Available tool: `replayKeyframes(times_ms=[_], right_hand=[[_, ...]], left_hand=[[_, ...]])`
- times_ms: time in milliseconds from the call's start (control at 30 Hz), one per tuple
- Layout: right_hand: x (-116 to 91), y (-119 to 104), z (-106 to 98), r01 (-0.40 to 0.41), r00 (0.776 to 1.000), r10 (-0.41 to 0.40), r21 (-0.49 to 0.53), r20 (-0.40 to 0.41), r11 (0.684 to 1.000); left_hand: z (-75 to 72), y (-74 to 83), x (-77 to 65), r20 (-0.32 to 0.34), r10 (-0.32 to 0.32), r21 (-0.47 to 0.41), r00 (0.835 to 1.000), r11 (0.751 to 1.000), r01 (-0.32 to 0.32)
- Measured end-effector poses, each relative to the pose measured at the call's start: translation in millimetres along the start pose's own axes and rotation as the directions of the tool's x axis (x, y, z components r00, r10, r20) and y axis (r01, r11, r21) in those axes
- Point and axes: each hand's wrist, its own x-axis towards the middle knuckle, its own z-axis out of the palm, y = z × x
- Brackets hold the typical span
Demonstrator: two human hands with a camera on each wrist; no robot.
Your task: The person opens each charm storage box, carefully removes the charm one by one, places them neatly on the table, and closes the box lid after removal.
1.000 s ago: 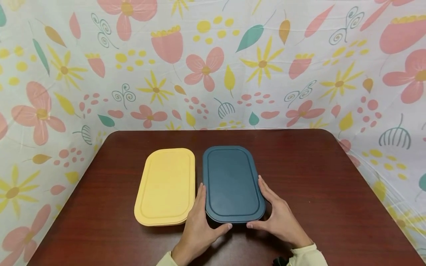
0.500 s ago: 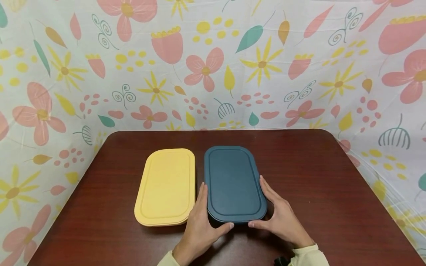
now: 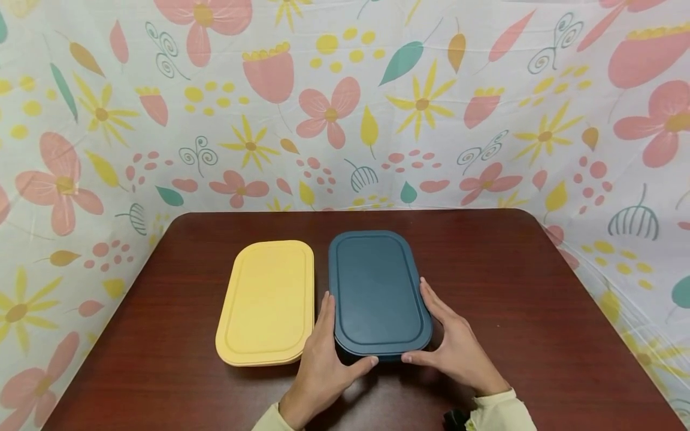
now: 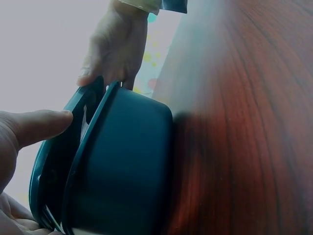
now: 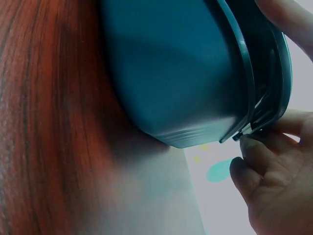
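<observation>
A dark blue rectangular lid (image 3: 380, 293) with rounded corners lies over a deep container (image 4: 124, 156) of the same colour. Both wrist views show a gap between the lid and the container's rim near the hands. My left hand (image 3: 323, 371) holds the lid's near left corner, fingers along the side and thumb on the near edge. At the near right corner my right hand (image 3: 458, 350) grips it the same way. In the right wrist view, fingertips (image 5: 254, 152) reach under the lid's edge. What is inside the container stays hidden.
A yellow lidded box (image 3: 266, 305) stands close on the left, beside my left hand. Both boxes are on a dark red-brown wooden table (image 3: 512, 287). Behind it hangs a white cloth (image 3: 350, 60) printed with flowers. A small black object (image 3: 455, 419) sits by my right sleeve.
The blue lid's far edge appears slightly higher in the head view than before. Both hands keep their hold on the corners, and the yellow box stays in place.
</observation>
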Motion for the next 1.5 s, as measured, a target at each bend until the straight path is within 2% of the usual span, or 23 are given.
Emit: replayKeyframes(times_ms=[300,567,733,967,1133,1267,1400,1500], right_hand=[[2.8,-2.5,-13.7,0.017,1.000,-0.017,-0.018,-0.013,1.000],[7.5,-2.3,-33.7,0.059,0.997,-0.062,-0.060,-0.044,0.996],[9.2,-2.5,-48.0,0.055,0.997,-0.059,-0.073,-0.051,0.996],[5.6,3.1,-66.8,0.067,0.995,-0.070,-0.051,-0.071,0.996],[0.6,7.0,-77.0,0.106,0.989,-0.109,-0.037,-0.097,0.994],[-5.4,13.2,-84.7,0.116,0.987,-0.119,-0.037,-0.110,0.993],[-11.1,22.5,-96.1,0.081,0.991,-0.085,-0.036,-0.108,0.996],[-16.2,30.3,-104.2,0.052,0.995,-0.055,-0.031,-0.089,0.998]], left_hand=[[-1.1,10.4,4.7,0.000,0.013,-0.032,1.000,0.999,-0.013],[2.4,22.8,12.4,0.004,0.039,-0.067,0.999,0.997,-0.039],[5.9,33.5,20.8,0.005,0.067,-0.090,0.998,0.994,-0.066],[13.3,50.1,29.0,0.033,0.055,-0.118,0.998,0.992,-0.051],[19.5,61.4,31.3,0.042,0.080,-0.169,0.996,0.983,-0.072],[27.2,68.5,33.7,0.047,0.109,-0.162,0.993,0.982,-0.100],[39.8,75.2,36.9,0.071,0.106,-0.161,0.992,0.983,-0.094],[50.8,81.1,36.7,0.091,0.074,-0.161,0.993,0.985,-0.059]])
